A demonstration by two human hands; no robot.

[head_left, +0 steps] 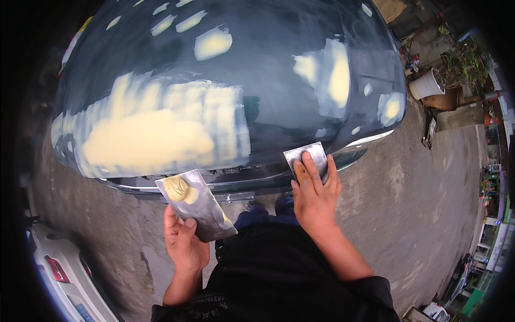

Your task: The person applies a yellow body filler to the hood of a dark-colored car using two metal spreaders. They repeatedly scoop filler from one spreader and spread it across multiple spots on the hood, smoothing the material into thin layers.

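A dark car hood [273, 115] spreads across the upper middle, marked with several pale yellow patches of body filler [145, 139]. The largest patch covers its near left part; smaller ones lie farther off and to the right. My left hand [185, 241] grips a flat metal plate [206, 212] by its near edge, thumb on top. On the plate's far end sits a mound of yellow filler [178, 189], with a little more at its right edge. My right hand [316, 198] holds a flat metal spreader [300, 155], fingers pressed on its face, at the hood's front edge.
A white car [67, 273] stands on the concrete ground [418, 204] at lower left. At upper right are a white plant pot [426, 86] and a leafy plant [466, 61]. The dark car's bumper [236, 185] runs just ahead of my body.
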